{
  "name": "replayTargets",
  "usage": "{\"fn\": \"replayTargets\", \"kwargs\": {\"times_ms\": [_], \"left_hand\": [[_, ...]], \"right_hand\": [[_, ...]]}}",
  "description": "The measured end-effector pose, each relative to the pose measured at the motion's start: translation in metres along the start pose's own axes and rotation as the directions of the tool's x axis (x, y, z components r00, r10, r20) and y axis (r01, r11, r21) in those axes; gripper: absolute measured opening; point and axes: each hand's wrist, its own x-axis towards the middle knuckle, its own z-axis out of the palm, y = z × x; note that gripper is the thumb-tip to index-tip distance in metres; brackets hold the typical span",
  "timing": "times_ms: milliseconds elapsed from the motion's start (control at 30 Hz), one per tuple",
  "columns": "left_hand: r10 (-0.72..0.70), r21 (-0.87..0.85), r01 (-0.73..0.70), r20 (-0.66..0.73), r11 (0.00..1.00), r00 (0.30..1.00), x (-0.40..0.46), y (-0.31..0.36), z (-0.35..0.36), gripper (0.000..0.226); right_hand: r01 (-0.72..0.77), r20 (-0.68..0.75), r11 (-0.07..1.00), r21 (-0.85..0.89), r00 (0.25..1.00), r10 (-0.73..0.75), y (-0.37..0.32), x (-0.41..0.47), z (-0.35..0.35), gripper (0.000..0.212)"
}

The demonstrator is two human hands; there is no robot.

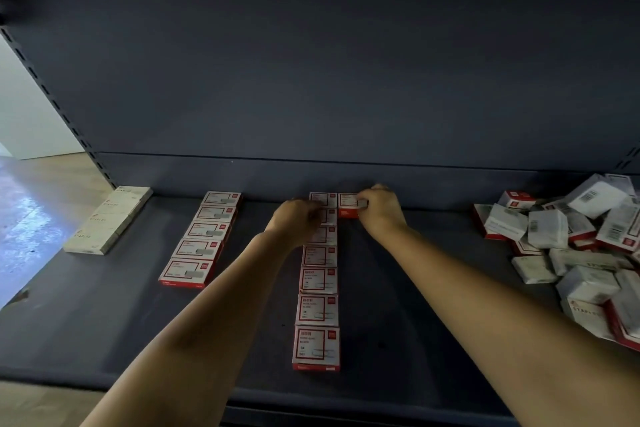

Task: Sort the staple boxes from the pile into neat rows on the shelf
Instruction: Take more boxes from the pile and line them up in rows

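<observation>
both arms stretched forward, left hand (297,218) fingers curled, right hand (381,208) curled, knuckles up

Flat red-and-white cardboard staple boxes (317,310) lie face-up in straight rows on the dark grey metal shelf (104,322); a cream row (107,220) sits far left, a jumbled pile (581,250) far right.

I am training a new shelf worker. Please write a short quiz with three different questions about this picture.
1. True or false: the loose pile lies at the right end of the shelf.
2. Which hand touches the lone red box that starts a new row? A. left hand B. right hand
3. The cream boxes lie at the far ____ of the shelf.

Key: 1 true; 2 B; 3 left.
</observation>
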Motion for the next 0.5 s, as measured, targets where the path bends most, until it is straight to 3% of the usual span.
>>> {"fn": "replayTargets", "kwargs": {"times_ms": [267,400,500], "left_hand": [[-0.031,-0.02,0.031,0.013,0.999,0.999,0.001,0.001,0.005,0.03],[-0.045,0.13,0.043,0.015,0.991,0.999,0.003,0.008,0.01,0.033],[-0.04,0.215,0.048,-0.038,0.975,0.998,-0.001,0.026,0.01,0.042]], "right_hand": [[0.107,0.121,0.968,-0.226,0.989,-0.081,-0.005,-0.018,0.003,0.029],[0.108,0.184,0.934,-0.342,0.982,-0.047,-0.011,-0.026,-0.002,0.049],[0.143,0.133,0.934,-0.326,0.986,-0.104,-0.006,-0.034,-0.008,0.052]]}}
